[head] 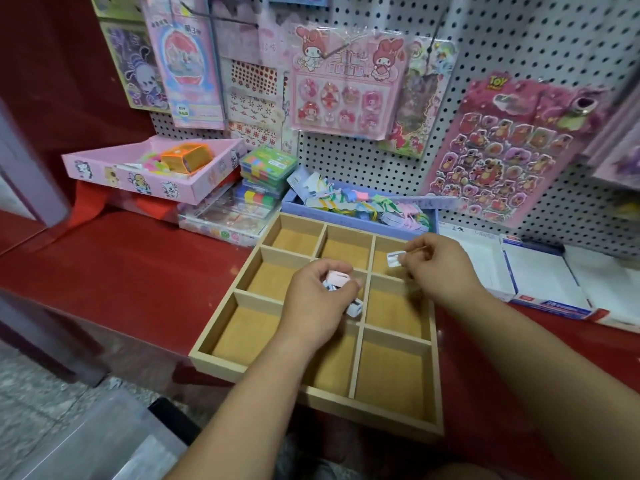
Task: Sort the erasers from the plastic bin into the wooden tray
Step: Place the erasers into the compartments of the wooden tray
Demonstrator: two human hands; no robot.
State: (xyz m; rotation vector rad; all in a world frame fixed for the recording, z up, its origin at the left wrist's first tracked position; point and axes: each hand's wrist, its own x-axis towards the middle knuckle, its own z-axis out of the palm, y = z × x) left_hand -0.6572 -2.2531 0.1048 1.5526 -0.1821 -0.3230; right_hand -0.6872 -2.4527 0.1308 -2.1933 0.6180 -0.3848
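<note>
Red counter, front edge: wooden tray compartments look bare; left hand clutches several erasers over its centre, right hand pinches one eraser above the far-right cell; sorting judged barely begun

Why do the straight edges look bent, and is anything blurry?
Head view: the wide lens bows the pegboard and stretches the wooden tray; the erasers in the left hand and right hand look soft; glare on the sticker pack.

Single head-worn view (wide-angle, edges bowed) looks forward and down from above wooden tray on red counter, close in; pegboard fills upper frame
</note>
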